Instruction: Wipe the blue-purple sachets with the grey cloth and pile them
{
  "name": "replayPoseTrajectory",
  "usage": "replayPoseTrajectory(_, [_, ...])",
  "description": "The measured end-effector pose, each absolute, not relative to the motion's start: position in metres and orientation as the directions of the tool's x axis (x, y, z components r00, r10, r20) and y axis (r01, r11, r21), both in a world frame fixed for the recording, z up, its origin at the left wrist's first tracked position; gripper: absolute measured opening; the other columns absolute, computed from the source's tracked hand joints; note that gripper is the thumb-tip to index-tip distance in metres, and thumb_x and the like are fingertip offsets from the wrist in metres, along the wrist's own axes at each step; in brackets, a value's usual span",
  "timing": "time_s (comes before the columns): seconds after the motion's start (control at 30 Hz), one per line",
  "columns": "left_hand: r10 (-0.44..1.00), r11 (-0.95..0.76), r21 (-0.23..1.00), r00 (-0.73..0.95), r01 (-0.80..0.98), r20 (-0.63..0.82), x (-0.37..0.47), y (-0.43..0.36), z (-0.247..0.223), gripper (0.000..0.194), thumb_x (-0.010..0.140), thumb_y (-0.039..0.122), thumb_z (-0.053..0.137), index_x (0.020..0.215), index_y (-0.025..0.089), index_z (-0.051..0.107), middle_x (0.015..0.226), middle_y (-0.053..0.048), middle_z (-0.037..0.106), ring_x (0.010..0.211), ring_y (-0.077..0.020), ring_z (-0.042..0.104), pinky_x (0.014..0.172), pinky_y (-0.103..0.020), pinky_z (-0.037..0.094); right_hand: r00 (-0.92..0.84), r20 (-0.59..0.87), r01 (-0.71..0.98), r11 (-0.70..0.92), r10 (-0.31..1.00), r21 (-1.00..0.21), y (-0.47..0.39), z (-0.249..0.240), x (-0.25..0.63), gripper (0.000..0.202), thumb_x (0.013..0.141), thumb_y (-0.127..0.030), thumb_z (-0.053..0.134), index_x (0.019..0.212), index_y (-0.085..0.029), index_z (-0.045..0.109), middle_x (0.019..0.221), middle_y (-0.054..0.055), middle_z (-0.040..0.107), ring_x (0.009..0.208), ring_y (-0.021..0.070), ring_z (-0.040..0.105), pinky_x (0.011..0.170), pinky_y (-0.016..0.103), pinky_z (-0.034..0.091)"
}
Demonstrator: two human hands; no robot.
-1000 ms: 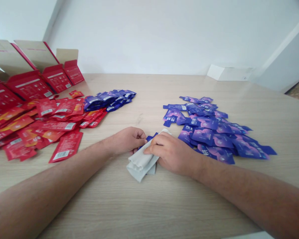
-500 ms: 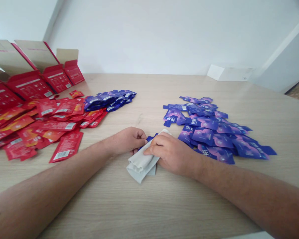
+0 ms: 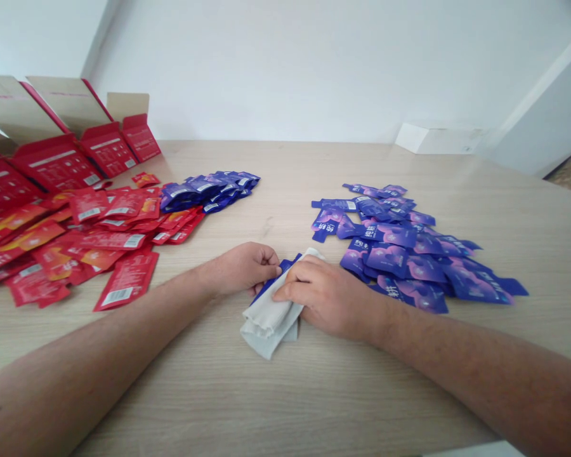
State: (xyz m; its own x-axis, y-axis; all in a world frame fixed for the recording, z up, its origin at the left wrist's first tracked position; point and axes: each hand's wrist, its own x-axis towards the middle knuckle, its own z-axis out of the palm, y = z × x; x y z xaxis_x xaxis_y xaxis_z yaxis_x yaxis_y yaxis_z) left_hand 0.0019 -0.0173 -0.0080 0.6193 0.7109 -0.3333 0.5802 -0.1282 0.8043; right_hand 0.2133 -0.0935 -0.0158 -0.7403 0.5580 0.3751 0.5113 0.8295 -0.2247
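In the head view my right hand is closed on a folded white cloth, pressing it over a blue sachet that lies on the table. Only the sachet's upper end and left edge show; the cloth covers the rest. My left hand pinches the sachet's left edge between thumb and curled fingers. To the right of my right hand spreads a pile of blue-purple sachets with pink patterns. Beyond my left hand lies a neater stack of blue sachets, showing white labels.
Many red and orange sachets are heaped on the left of the wooden table. Behind them stand several open red cartons with raised flaps. A white box sits at the back right, against the white wall.
My right hand and the cloth have shifted slightly down and left, baring more of the blue sachet's upper end. My left hand stays in the same place.
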Motion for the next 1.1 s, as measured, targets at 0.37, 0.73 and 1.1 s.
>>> replayPoseTrajectory(0.37, [0.713, -0.126, 0.804, 0.617, 0.581, -0.334, 0.0016, -0.0179, -0.0080, 0.024, 0.084, 0.042, 0.057, 0.083, 0.019, 0.061, 0.058, 0.004, 0.059, 0.046, -0.0098, 0.054, 0.044, -0.021, 0.046, -0.745, 0.387, 0.497, 0.839, 0.543, -0.221, -0.0926, -0.0177, 0.2140, 0.030, 0.085, -0.011, 0.060, 0.113, -0.021, 0.067, 0.102, 0.008, 0.062, 0.101, 0.0220, 0.053, 0.090, 0.038, 0.047])
replayPoseTrajectory(0.73, [0.716, -0.143, 0.807, 0.623, 0.573, -0.316, 0.0014, -0.0180, -0.0099, 0.022, 0.083, 0.041, 0.058, 0.082, 0.019, 0.061, 0.057, 0.005, 0.057, 0.046, -0.0092, 0.052, 0.043, -0.020, 0.042, -0.706, 0.378, 0.556, 0.799, 0.599, -0.228, -0.0920, -0.0174, 0.2155, 0.036, 0.082, -0.006, 0.058, 0.114, -0.019, 0.067, 0.103, 0.008, 0.062, 0.101, 0.0225, 0.053, 0.089, 0.037, 0.047])
replayPoseTrajectory(1.1, [0.719, -0.123, 0.813, 0.616, 0.569, -0.322, 0.0027, -0.0183, -0.0076, 0.020, 0.083, 0.039, 0.058, 0.082, 0.019, 0.062, 0.057, 0.005, 0.057, 0.045, -0.0089, 0.052, 0.043, -0.020, 0.043, -0.719, 0.384, 0.530, 0.814, 0.580, -0.238, -0.0912, -0.0171, 0.2153, 0.033, 0.083, -0.008, 0.059, 0.113, -0.019, 0.067, 0.103, 0.008, 0.062, 0.101, 0.0221, 0.053, 0.090, 0.038, 0.046])
